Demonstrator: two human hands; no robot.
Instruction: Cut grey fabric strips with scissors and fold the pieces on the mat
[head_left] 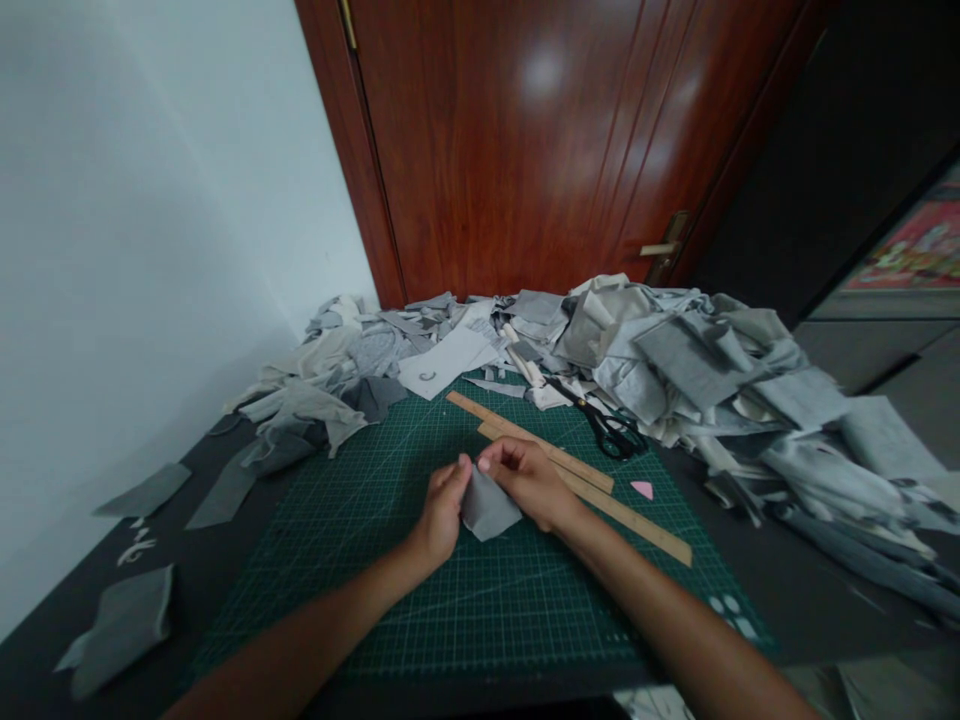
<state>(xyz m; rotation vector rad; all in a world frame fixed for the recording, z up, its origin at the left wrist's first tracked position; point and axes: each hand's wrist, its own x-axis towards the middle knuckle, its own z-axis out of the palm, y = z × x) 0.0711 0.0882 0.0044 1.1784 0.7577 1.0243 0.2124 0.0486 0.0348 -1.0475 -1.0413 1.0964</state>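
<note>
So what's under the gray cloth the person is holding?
The mat shows around the lower edge of the cloth, which the left hand and right hand hold. Right beneath is covered, so I can't tell what's there.

No text, brand or number readable. White sheet (444, 362): dark curved mark, can't tell if letter. Rulers (630, 517): any markings too small. Green mat (450, 620): grid lines, pale shapes near right corner. Red panel (911, 245): blurred, illegible.

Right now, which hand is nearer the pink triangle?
Right. The right hand is across the rulers, left of the pink triangle; the left hand is farther left, touching the gray cloth.
</note>
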